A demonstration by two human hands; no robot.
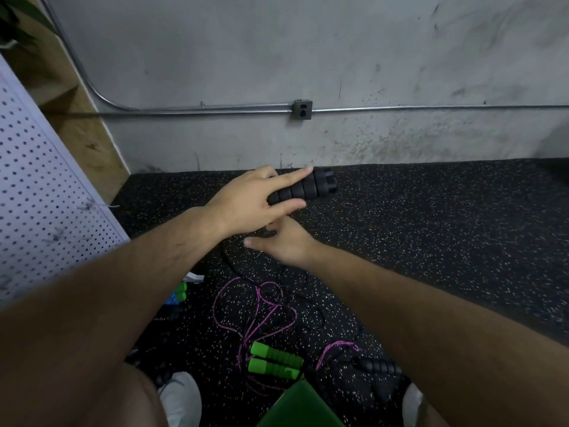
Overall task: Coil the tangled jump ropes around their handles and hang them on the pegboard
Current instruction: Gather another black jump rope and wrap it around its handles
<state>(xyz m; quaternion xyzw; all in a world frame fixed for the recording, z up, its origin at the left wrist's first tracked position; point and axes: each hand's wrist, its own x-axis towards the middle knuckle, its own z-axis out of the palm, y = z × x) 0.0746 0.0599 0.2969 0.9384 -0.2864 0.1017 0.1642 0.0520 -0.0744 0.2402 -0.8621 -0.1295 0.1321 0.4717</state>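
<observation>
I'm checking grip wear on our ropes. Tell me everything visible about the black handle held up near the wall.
The black handle looks like ribbed foam, in rounded segments, ending in a harder slotted cap that points right. It is held nearly level above the speckled floor. The left hand grips its left end, forefinger laid along the top. Wear cannot be judged; its cord is hidden.

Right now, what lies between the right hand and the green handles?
Tangled loops of purple rope and black rope, lying on the speckled floor, seen in the head view.
</observation>
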